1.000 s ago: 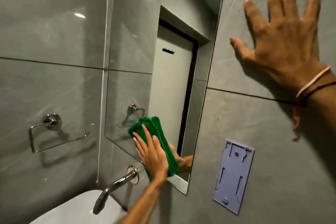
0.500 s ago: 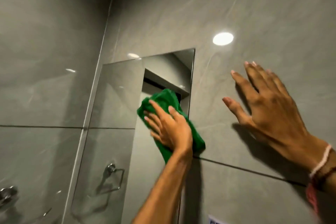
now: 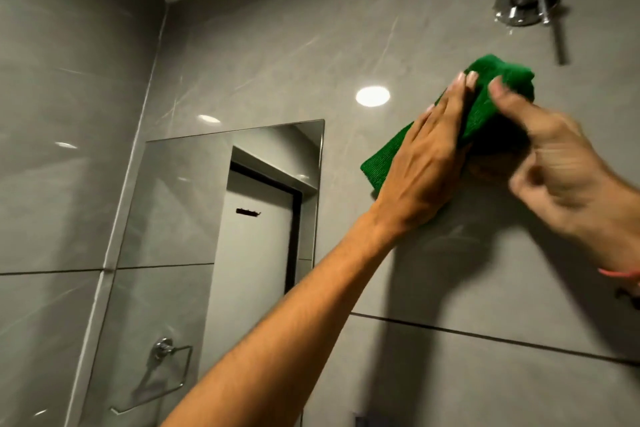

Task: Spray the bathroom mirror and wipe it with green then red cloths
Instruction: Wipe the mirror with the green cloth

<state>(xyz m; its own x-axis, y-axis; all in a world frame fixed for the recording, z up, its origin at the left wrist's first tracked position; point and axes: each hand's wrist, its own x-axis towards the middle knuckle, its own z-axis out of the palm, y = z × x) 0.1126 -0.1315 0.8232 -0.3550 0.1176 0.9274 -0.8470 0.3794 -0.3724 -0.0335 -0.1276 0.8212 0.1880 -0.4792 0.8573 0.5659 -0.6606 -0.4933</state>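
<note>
The green cloth (image 3: 485, 107) is folded and held up against the grey wall tile, to the right of the mirror (image 3: 194, 218). My left hand (image 3: 422, 163) lies flat over the cloth's lower left part. My right hand (image 3: 554, 163), blurred, pinches the cloth's upper right part between thumb and fingers. The mirror is frameless and reflects a doorway and a towel ring. No red cloth or spray bottle is in view.
A chrome wall fitting with a lever (image 3: 530, 7) sticks out above and to the right of the cloth. Grey tiled walls meet in a corner (image 3: 152, 114) left of the mirror. A ceiling light glints on the tile (image 3: 372, 96).
My left hand has carried the green cloth off the mirror, up and to the right onto the wall tile. My right hand left the wall and took hold of the cloth.
</note>
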